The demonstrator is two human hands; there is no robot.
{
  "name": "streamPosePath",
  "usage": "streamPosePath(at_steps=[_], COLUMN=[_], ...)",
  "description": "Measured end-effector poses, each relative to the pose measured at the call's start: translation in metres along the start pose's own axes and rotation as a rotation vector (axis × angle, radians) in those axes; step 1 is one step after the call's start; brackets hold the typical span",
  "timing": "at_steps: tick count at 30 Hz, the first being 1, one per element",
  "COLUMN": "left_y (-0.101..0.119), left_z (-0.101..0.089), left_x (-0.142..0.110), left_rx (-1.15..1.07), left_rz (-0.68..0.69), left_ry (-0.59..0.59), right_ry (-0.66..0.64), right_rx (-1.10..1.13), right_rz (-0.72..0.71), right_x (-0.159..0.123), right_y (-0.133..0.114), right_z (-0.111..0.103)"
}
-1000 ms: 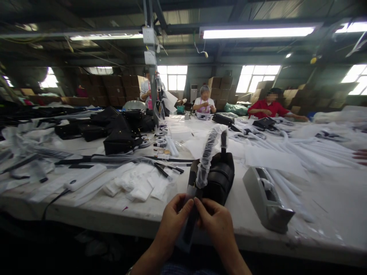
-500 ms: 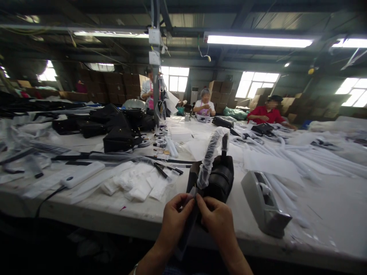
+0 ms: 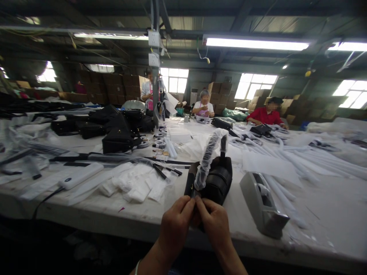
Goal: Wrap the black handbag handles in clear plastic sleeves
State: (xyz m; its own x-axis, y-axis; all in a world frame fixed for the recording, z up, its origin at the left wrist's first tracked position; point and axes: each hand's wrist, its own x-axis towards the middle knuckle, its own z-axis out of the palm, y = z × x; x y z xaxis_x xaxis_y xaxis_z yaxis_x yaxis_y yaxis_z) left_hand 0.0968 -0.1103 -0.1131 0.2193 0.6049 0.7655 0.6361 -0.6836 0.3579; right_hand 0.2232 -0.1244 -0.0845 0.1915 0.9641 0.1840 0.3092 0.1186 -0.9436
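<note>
The dark strip's slipped from view, left hand [image 3: 176, 221] and right hand [image 3: 215, 221] pinching what looks like plastic at the bag's [image 3: 219, 183] seven o'clock.

And we have no readable wording or numbers here: the dark oval badge [image 3: 68, 179] on the white device [image 3: 83, 175], towards the left of the worktop's [image 3: 329, 225] near edge, is too small to make out. Further in, there's a tiny gold-coloured mark [image 3: 119, 131] on a black bag [image 3: 117, 142], and small cards [image 3: 162, 154] lie to its right, but neither gives us a legible letter!
</note>
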Motion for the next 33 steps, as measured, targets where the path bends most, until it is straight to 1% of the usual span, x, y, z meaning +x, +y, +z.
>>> streamPosePath(at_steps=[3, 5, 7, 9, 10, 11, 12, 14, 15, 16, 17, 19, 20, 21, 23, 26, 30, 33], left_y=[0.003, 0.006, 0.009, 0.011, 0.012, 0.011, 0.01, 0.007, 0.005, 0.004, 0.003, 0.004, 0.005, 0.007, 0.01, 0.012, 0.011, 0.012], left_z=[-0.002, -0.006, -0.012, -0.021, -0.027, -0.033, -0.039, -0.046, -0.047, -0.046, -0.043, -0.032, -0.027, -0.022, -0.014, -0.012, -0.01, -0.007], left_x=[-0.007, -0.018, -0.033, -0.047, -0.052, -0.054, -0.052, -0.04, -0.03, -0.02, -0.01, 0.005, 0.009, 0.011, 0.011, 0.01, 0.011, 0.012], left_rx=[-0.016, -0.063, -0.154, -0.299, -0.363, -0.404, -0.417, -0.407, -0.425, -0.506, -0.649, -0.927, -1.026, -1.085, -1.118, -1.105, -1.08, -1.11], left_rz=[0.017, 0.026, 0.062, 0.1, 0.08, 0.018, -0.093, -0.412, -0.577, -0.709, -0.807, -0.93, -0.964, -0.986, -1.008, -1.024, -1.057, -1.093], left_ry=[0.035, 0.035, -0.028, -0.149, -0.185, -0.18, -0.136, 0.005, 0.043, 0.007, -0.072, -0.248, -0.307, -0.337, -0.327, -0.266, -0.187, -0.139], right_ry=[-0.001, 0.023, 0.03, 0.006, -0.013, -0.032, -0.045, -0.06, -0.063, -0.061, -0.057, -0.049, -0.043, -0.03, 0.012, 0.083, 0.106, 0.068], right_rx=[0.014, -0.007, -0.027, -0.025, -0.018, -0.011, -0.007, -0.005, -0.006, -0.008, -0.014, -0.039, -0.06, -0.087, -0.142, -0.157, -0.052, 0.024], right_rz=[0.032, 0.02, 0.013, 0.027, 0.039, 0.049, 0.054, 0.05, 0.045, 0.037, 0.025, -0.009, -0.029, -0.052, -0.097, -0.113, -0.015, 0.062], right_x=[0.001, 0.003, 0.004, 0.005, 0.005, 0.005, 0.005, 0.005, 0.005, 0.005, 0.005, 0.005, 0.004, 0.004, 0.003, 0.001, 0.001, -0.001], right_y=[-0.001, 0.0, 0.002, 0.004, 0.005, 0.005, 0.006, 0.005, 0.005, 0.004, 0.004, 0.002, 0.002, 0.002, 0.001, 0.002, 0.0, -0.003], right_z=[0.0, 0.0, -0.001, -0.002, -0.002, -0.003, -0.003, -0.004, -0.004, -0.004, -0.004, -0.003, -0.003, -0.004, -0.005, -0.006, -0.003, -0.004])
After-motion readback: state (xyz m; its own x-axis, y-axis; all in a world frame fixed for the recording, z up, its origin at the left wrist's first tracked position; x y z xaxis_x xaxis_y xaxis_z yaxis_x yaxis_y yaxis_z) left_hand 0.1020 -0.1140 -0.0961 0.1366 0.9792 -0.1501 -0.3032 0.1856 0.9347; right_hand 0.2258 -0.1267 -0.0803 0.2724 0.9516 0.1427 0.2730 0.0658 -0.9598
